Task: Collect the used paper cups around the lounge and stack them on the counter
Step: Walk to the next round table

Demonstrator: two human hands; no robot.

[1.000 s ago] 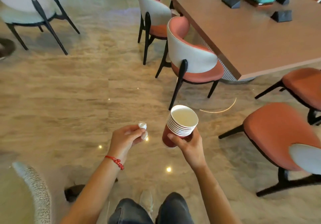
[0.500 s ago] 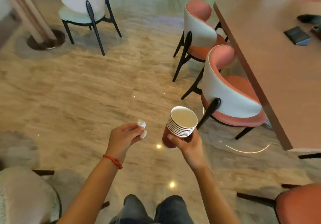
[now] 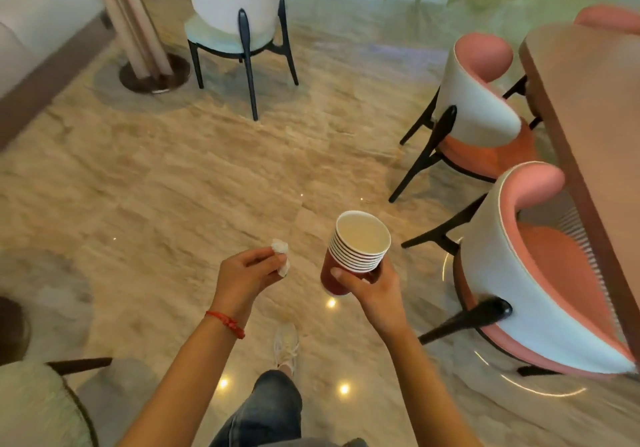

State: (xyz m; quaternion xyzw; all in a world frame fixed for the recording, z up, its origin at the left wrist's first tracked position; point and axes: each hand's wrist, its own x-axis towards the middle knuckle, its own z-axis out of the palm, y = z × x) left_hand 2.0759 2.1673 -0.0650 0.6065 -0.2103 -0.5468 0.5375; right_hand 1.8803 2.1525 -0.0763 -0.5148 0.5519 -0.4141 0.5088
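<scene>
My right hand grips a stack of several nested red paper cups with white rims, tilted slightly left, its top cup empty. To its left, my left hand, with a red string bracelet at the wrist, pinches a small crumpled white tissue between the fingertips. Both hands are held out at waist height over the marble floor, a short gap between them. No counter is in view.
Two pink-and-white chairs stand at a long wooden table on the right. A white chair and a pillar base are far left. A pale chair sits at the bottom left. Open marble floor lies ahead.
The view has swung left: the table and pink chairs slid to the right edge, the white chair and pillar came into view. Both hands keep their hold and spacing.
</scene>
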